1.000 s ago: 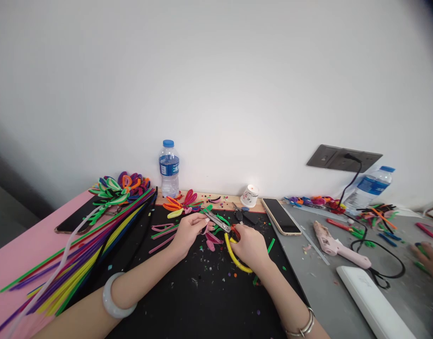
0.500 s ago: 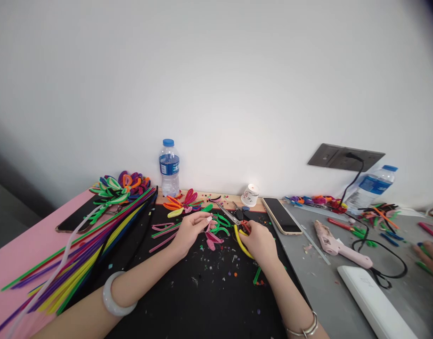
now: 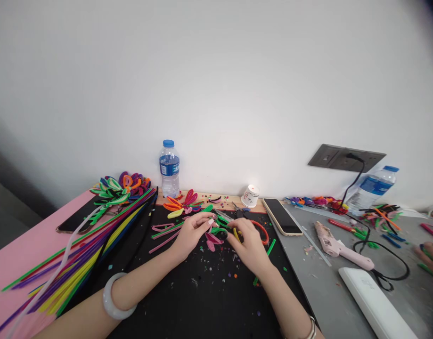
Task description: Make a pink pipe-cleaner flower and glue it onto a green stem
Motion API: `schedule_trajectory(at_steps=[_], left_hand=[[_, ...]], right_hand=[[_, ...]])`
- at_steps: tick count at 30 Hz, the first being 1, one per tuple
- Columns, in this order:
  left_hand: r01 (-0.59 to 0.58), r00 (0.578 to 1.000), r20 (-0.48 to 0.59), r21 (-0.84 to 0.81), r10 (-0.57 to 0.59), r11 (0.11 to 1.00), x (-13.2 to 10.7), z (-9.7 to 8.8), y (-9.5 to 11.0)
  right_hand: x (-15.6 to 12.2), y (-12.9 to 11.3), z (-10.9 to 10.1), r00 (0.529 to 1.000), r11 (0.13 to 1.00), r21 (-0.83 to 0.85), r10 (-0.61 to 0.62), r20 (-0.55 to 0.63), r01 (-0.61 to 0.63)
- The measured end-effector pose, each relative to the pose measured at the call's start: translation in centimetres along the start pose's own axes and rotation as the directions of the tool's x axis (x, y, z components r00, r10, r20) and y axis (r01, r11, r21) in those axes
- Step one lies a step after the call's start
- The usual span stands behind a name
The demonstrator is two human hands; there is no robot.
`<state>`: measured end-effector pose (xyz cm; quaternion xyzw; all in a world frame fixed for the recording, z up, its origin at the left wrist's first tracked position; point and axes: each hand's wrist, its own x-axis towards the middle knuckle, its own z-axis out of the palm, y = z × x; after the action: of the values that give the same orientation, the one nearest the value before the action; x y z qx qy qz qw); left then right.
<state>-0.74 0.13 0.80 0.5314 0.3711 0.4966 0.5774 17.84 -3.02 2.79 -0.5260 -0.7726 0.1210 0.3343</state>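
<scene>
My left hand (image 3: 192, 234) has its thumb and forefinger pinched together over a pink pipe cleaner piece (image 3: 212, 241), whose looped petals hang just below the fingertips. Close by on the right is my right hand (image 3: 249, 242), its thumb and forefinger slightly apart beside green pipe cleaner loops (image 3: 220, 230). Scissors with a red handle loop (image 3: 263, 231) and a yellow one lie under the right hand, partly hidden by it. Behind the left hand rests a pink, orange and yellow pipe cleaner shape (image 3: 183, 203). Loose pink pipe cleaner lengths (image 3: 163, 242) are left of that hand.
Long coloured pipe cleaners (image 3: 85, 249) lie at left beside a dark phone (image 3: 75, 219). A water bottle (image 3: 169, 169) and paper cup (image 3: 250, 196) stand near the wall. At right are a phone (image 3: 282, 217), a glue gun (image 3: 341, 247), a power bank (image 3: 375, 301) and another person's hand (image 3: 430, 259).
My right hand has let go of the scissors and moved left towards my left hand. The red handle now shows to its right. My left hand has barely moved.
</scene>
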Motion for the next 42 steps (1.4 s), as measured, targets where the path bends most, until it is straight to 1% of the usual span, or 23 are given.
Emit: schedule_trajectory(at_steps=[2, 4, 7, 10, 12, 15, 16, 17, 18, 21, 22, 24, 27, 29, 30, 32, 36, 40, 42], left_hand=[[0.013, 1.0, 0.023, -0.021, -0.013, 1.0, -0.1, 0.2, 0.1], [0.041, 0.997, 0.061, -0.051, -0.038, 0.998, -0.2, 0.5, 0.2], [0.073, 0.994, 0.085, -0.075, -0.067, 0.995, -0.4, 0.7, 0.2], [0.069, 0.996, 0.063, -0.051, -0.065, 0.996, -0.3, 0.7, 0.2], [0.044, 0.998, 0.053, -0.007, -0.044, 0.999, -0.2, 0.6, 0.1], [-0.014, 0.998, 0.068, 0.044, 0.011, 0.999, -0.2, 0.4, -0.3], [-0.041, 0.996, 0.085, 0.048, 0.036, 0.998, -0.3, 0.4, -0.4], [-0.07, 0.992, 0.106, 0.054, 0.064, 0.996, -0.3, 0.4, -0.6], [-0.101, 0.987, 0.133, 0.068, 0.091, 0.993, -0.5, 0.4, -0.7], [-0.17, 0.967, 0.216, 0.153, 0.135, 0.974, -0.8, 0.6, -0.7], [-0.173, 0.963, 0.235, 0.179, 0.129, 0.968, -0.9, 0.6, -0.6], [-0.136, 0.964, 0.251, 0.211, 0.081, 0.968, -1.1, 0.7, -0.3], [-0.046, 0.963, 0.268, 0.254, -0.024, 0.966, -1.1, 0.7, 0.0], [-0.026, 0.949, 0.306, 0.299, -0.071, 0.954, -1.1, 0.6, -0.1], [-0.02, 0.942, 0.324, 0.316, -0.088, 0.948, -1.1, 0.6, -0.3], [0.003, 0.933, 0.338, 0.33, -0.122, 0.944, -1.0, 0.6, -0.5], [0.053, 0.934, 0.321, 0.305, -0.155, 0.951, -0.9, 0.6, -0.7], [0.088, 0.929, 0.327, 0.256, -0.172, 0.963, -0.8, 0.6, -0.6], [0.094, 0.929, 0.329, 0.233, -0.169, 0.968, -0.7, 0.5, -0.7]], right_hand=[[-0.3, -0.9, 0.8, 0.997, 0.996, 0.078, -0.044, 0.068, 0.038], [-0.5, -1.3, 1.6, 0.996, 0.992, 0.126, -0.034, 0.085, 0.023], [-0.6, -0.9, 2.5, 0.996, 0.981, 0.187, 0.045, 0.074, -0.059], [-0.5, -0.3, 2.7, 0.987, 0.95, 0.271, 0.146, 0.061, -0.157], [-0.3, -0.1, 2.6, 0.974, 0.89, 0.396, 0.214, 0.076, -0.226], [0.0, 0.1, 2.6, 0.935, 0.699, 0.628, 0.316, 0.16, -0.343], [0.0, 0.1, 2.6, 0.923, 0.645, 0.668, 0.337, 0.186, -0.371], [0.1, 0.2, 2.7, 0.912, 0.614, 0.685, 0.355, 0.206, -0.393], [0.1, 0.2, 2.8, 0.904, 0.603, 0.683, 0.369, 0.218, -0.411], [0.1, 0.5, 2.9, 0.895, 0.623, 0.656, 0.398, 0.203, -0.426], [0.1, 0.6, 2.8, 0.898, 0.638, 0.649, 0.402, 0.18, -0.415], [0.0, 0.7, 2.7, 0.919, 0.697, 0.621, 0.38, 0.104, -0.359], [-0.2, 0.5, 2.4, 0.96, 0.842, 0.482, 0.28, -0.01, -0.241], [-0.4, 0.2, 2.3, 0.981, 0.918, 0.36, 0.189, -0.038, -0.163], [-0.4, 0.1, 2.2, 0.987, 0.94, 0.314, 0.155, -0.038, -0.135], [-0.5, -0.3, 2.2, 0.992, 0.956, 0.271, 0.125, -0.024, -0.114], [-0.4, -0.8, 2.2, 0.992, 0.958, 0.26, 0.126, -0.001, -0.122], [-0.2, -0.8, 2.0, 0.999, 0.992, 0.118, 0.043, -0.007, -0.042], [-0.2, -0.8, 2.0, 1.0, 0.996, 0.086, 0.008, -0.005, -0.007]])
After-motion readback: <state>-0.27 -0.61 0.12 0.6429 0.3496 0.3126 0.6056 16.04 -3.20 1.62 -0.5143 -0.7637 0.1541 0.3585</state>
